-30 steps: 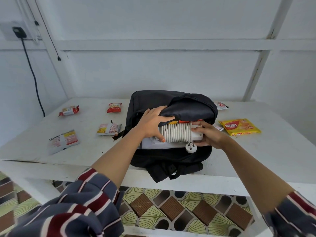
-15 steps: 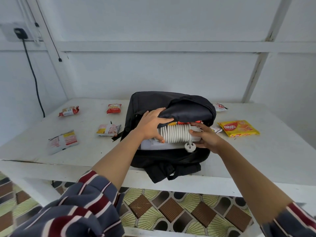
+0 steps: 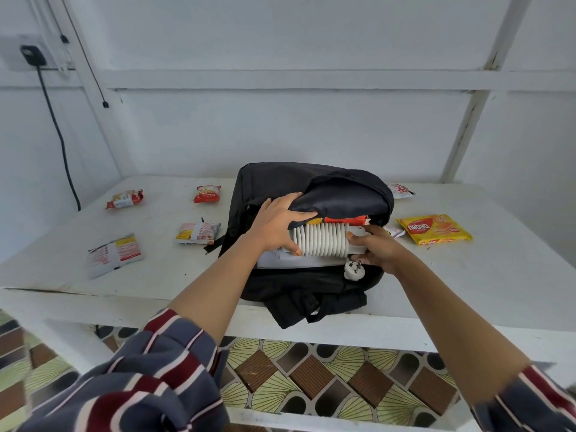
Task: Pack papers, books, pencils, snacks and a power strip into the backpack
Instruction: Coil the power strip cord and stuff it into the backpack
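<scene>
The long white-painted wooden table (image 3: 467, 275) takes up most of the room in front of me; on it, near the front edge, lies the black fabric backpack (image 3: 274, 182), flat on its back with its mouth towards the person and its straps spilling over the edge; both bare forearms reach into that mouth from striped sleeves. The left hand (image 3: 277, 222) lies with straight fingers along the lifted flap's edge, thumb tip pressed on the coils; the right hand (image 3: 377, 251) has its fingers curled tight round the other end of the white plastic power strip (image 3: 321, 241). That strip, its cord wound round it in close loops, sits in the bag's opening, on top of white papers (image 3: 271, 260) and under a red-and-orange book edge (image 3: 346, 219). Right of the bag lies a yellow Nabati wafer packet (image 3: 434, 229); left of it are 4 small snack packets, the nearest a flat white-and-red sachet (image 3: 114, 254); the white round plug (image 3: 353, 271) dangles just below the right hand.
</scene>
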The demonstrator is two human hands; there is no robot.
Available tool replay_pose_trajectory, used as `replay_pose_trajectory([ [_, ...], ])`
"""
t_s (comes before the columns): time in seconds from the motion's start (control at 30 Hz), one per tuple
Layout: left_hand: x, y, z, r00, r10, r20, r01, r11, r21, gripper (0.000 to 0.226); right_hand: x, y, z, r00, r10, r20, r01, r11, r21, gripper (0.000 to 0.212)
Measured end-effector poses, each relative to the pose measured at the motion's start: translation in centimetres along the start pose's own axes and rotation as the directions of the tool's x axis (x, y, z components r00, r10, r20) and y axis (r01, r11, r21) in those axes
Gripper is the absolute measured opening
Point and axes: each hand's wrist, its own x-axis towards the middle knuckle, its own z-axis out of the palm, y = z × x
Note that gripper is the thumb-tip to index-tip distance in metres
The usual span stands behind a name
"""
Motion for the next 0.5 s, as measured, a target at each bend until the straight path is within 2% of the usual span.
replay_pose_trajectory([
  [0.1,-0.1,0.1,0.1,1.0,0.0,-0.007,0.0,1.0,0.001,0.085,0.1,0.0,0.3,1.0,0.009,-0.01,-0.008,0.995,0.098,0.049],
  [0.3,-0.5,0.3,0.6,1.0,-0.008,-0.028,0.007,1.0,-0.014,0.079,0.0,0.3,1.0,0.991,-0.028,-0.132,0.044,0.991,0.125,0.055],
  [0.5,-0.8,0.4,0.6,1.0,0.012,0.024,-0.011,1.0,-0.007,0.076,0.0,0.6,0.9,0.97,-0.152,-0.19,0.13,0.984,-0.12,0.054],
])
